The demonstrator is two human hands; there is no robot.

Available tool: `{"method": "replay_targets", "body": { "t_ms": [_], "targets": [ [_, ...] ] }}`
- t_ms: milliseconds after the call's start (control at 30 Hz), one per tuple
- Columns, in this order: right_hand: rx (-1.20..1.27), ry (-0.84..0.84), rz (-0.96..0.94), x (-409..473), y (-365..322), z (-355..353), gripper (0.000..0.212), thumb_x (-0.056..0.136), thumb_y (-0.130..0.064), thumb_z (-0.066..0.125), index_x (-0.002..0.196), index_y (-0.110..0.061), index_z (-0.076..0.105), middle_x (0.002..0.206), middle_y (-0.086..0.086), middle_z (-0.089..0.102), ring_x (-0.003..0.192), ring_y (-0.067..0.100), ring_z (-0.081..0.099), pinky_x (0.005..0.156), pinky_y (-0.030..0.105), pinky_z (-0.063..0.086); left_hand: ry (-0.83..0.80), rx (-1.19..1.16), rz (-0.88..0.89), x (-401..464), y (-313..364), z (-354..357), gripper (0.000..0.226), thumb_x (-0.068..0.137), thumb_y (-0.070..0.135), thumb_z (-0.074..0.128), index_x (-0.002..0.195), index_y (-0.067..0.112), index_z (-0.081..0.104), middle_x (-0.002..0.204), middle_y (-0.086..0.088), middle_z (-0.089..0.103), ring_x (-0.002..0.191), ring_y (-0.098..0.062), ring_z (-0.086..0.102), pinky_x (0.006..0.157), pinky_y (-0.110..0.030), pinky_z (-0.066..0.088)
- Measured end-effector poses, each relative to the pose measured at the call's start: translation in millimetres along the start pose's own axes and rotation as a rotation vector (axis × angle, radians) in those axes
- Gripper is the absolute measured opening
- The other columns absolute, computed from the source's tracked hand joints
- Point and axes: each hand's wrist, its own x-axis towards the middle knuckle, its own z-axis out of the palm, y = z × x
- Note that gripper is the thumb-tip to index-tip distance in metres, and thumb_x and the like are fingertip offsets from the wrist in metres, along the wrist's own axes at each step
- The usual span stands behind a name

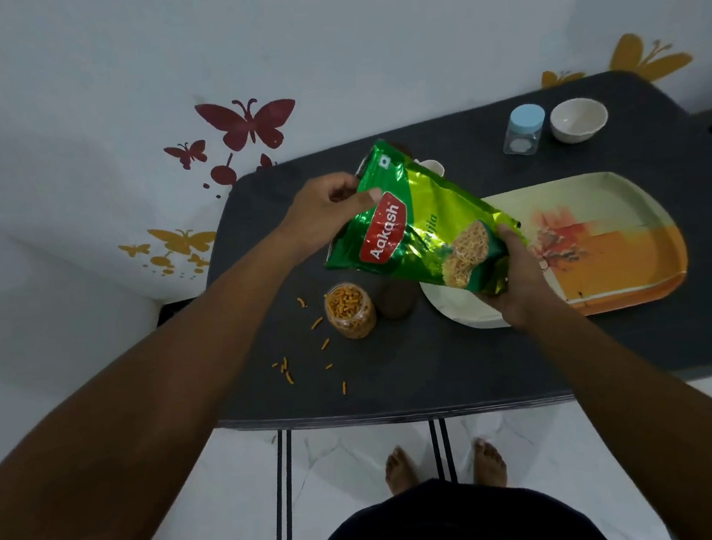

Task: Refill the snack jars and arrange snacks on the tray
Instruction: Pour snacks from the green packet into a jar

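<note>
A green snack packet [410, 226] with a red label hangs tilted over the dark table. My left hand [323, 212] pinches its upper left corner. My right hand [514, 281] grips its lower right end. Below the packet stands an open jar [350, 310] full of orange snack sticks, with a brown lid [396, 300] beside it. A white plate [452, 304] lies partly under the packet and my right hand. The cream and orange tray [618, 238] sits to the right, bare. Behind the packet a white object [433, 166] peeks out, mostly hidden.
Several loose orange sticks [306, 360] lie scattered on the table [441, 374] left of and in front of the jar. An empty clear jar with a blue lid [524, 129] and a white bowl [578, 119] stand at the back right. The wall runs along the table's far side.
</note>
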Motion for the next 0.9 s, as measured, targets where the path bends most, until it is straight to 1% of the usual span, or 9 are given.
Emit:
{"method": "replay_targets", "body": {
  "t_ms": [133,233,367,467,533,633,700,800,900],
  "targets": [
    [0.176,-0.147,0.083,0.2,8.4,13.3,0.047,0.094,-0.059,0.058,0.124,-0.024,0.065,0.114,0.003,0.074,0.097,0.021,0.075,0.067,0.038,0.061,-0.054,-0.012,0.033,5.4,16.3,-2.3,0.035,0.091,0.037,0.077,0.119,0.016,0.072,0.108,0.001,0.078,0.097,-0.016,0.077,0.083,-0.033,0.062],
    [0.208,-0.208,0.133,2.6,16.3,25.4,0.056,0.094,-0.063,0.055,0.133,-0.024,0.059,0.128,0.007,0.069,0.112,0.027,0.069,0.081,0.047,0.060,-0.002,0.043,0.074,10.7,23.2,-8.1,0.019,0.092,0.031,0.077,0.110,0.027,0.073,0.098,0.010,0.079,0.089,-0.009,0.077,0.069,-0.021,0.060],
    [0.016,-0.188,0.213,3.1,21.2,42.9,0.073,0.090,-0.075,0.050,0.141,-0.023,0.049,0.132,0.013,0.058,0.113,0.039,0.062,0.080,0.051,0.060,0.052,0.306,0.162,18.6,30.0,-24.5,0.015,0.095,0.030,0.074,0.106,0.021,0.071,0.087,0.012,0.073,0.076,0.002,0.072,0.059,-0.012,0.053],
    [-0.175,-0.119,0.209,1.4,17.1,60.8,0.074,0.093,-0.070,0.051,0.149,-0.023,0.039,0.139,0.012,0.047,0.120,0.039,0.057,0.083,0.049,0.059,0.089,0.571,0.242,23.6,30.9,-46.2,0.022,0.099,0.034,0.067,0.106,0.014,0.067,0.085,0.008,0.065,0.074,-0.006,0.066,0.058,-0.022,0.050],
    [-0.249,-0.048,0.096,2.8,13.3,80.6,0.066,0.097,-0.056,0.058,0.149,-0.020,0.039,0.135,0.009,0.050,0.108,0.031,0.059,0.079,0.044,0.055,0.101,0.782,0.310,25.5,25.7,-65.3,0.022,0.101,0.034,0.063,0.112,0.015,0.066,0.092,0.001,0.065,0.082,-0.018,0.062,0.063,-0.032,0.046],
    [-0.318,0.016,-0.193,4.3,1.4,119.4,0.044,0.099,-0.039,0.063,0.134,-0.017,0.049,0.117,0.008,0.057,0.091,0.025,0.058,0.073,0.041,0.050,0.072,1.062,0.339,30.5,10.2,-86.9,0.028,0.102,0.034,0.057,0.123,0.018,0.064,0.106,-0.006,0.065,0.096,-0.027,0.062,0.070,-0.036,0.044],
    [-0.378,-0.001,-0.355,2.7,-8.6,151.8,0.034,0.098,-0.034,0.064,0.125,-0.016,0.054,0.116,0.010,0.060,0.095,0.027,0.059,0.079,0.044,0.052,0.026,1.123,0.301,34.2,-5.7,-95.0,0.030,0.100,0.035,0.058,0.126,0.021,0.063,0.109,-0.007,0.064,0.100,-0.029,0.063,0.074,-0.039,0.049],
    [-0.549,-0.052,-0.553,-5.8,-16.6,203.9,0.044,0.096,-0.035,0.064,0.134,-0.016,0.054,0.109,0.002,0.063,0.103,0.022,0.062,0.092,0.042,0.052,-0.115,1.137,0.199,39.4,-42.5,-101.9,0.039,0.094,0.040,0.064,0.132,0.030,0.059,0.117,-0.005,0.061,0.108,-0.026,0.061,0.083,-0.041,0.052],
    [-0.880,-0.123,-0.764,-10.7,-13.9,236.1,0.059,0.095,-0.037,0.065,0.147,-0.018,0.044,0.133,0.006,0.056,0.122,0.021,0.055,0.100,0.035,0.046,-0.287,1.190,0.116,42.2,-84.2,-97.3,0.063,0.092,0.038,0.067,0.150,0.032,0.043,0.132,-0.007,0.052,0.119,-0.029,0.054,0.091,-0.045,0.050]
  ]
}}
